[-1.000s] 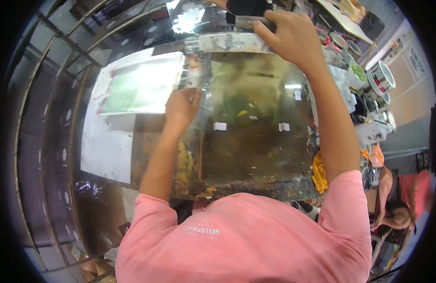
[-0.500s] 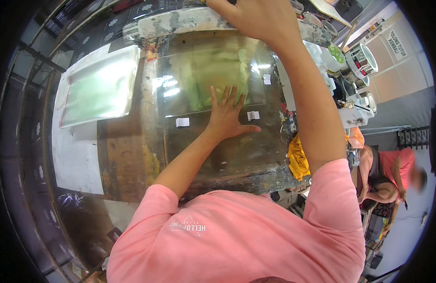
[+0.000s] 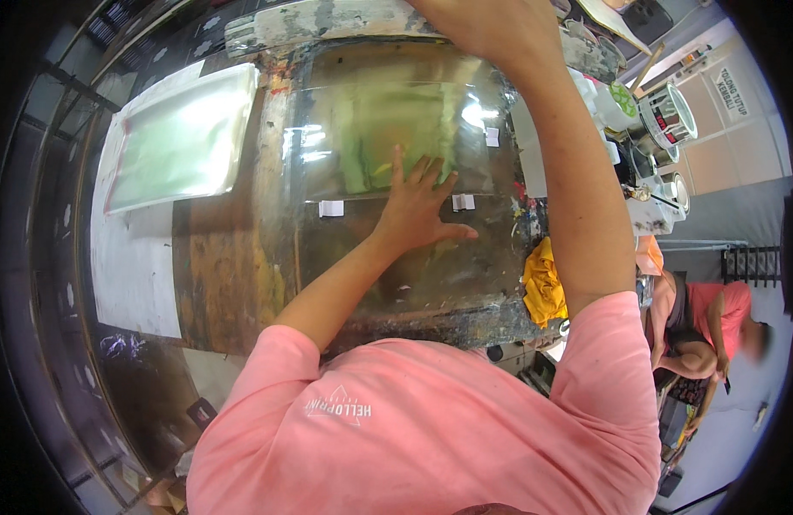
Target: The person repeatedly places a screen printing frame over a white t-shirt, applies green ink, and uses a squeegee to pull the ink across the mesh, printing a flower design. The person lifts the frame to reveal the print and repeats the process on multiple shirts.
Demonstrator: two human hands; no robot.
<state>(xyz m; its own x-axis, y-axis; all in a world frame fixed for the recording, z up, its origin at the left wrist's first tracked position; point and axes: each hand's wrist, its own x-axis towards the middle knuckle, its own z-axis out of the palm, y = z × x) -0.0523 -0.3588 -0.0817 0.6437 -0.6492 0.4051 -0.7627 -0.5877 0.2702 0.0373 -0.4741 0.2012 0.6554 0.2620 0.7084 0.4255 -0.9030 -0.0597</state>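
My left hand (image 3: 420,204) lies with fingers spread over the lower edge of a clear plastic sheet (image 3: 321,172). The sheet rests on a dark, glossy work surface (image 3: 370,300), with a greenish area showing through it. Small white folded tabs sit along the sheet: one tab (image 3: 331,209) at its lower left, another tab (image 3: 463,202) beside my thumb, and a third tab (image 3: 492,137) by its right side. My right hand (image 3: 498,30) reaches to the far side of the table; the picture's top edge cuts off its fingers, so what they touch is hidden.
At left, a stack of clear plastic sheets or bags (image 3: 177,142) lies on white paper (image 3: 134,283). A paint-smeared bar (image 3: 328,30) runs along the far side. At right are a yellow cloth (image 3: 544,287), containers (image 3: 667,116) and a seated person (image 3: 714,318) in pink.
The view has shifted slightly. The sheet's lower edge now lies closer to the two lower tabs and straighter along them. My right hand has moved a little farther up and right.
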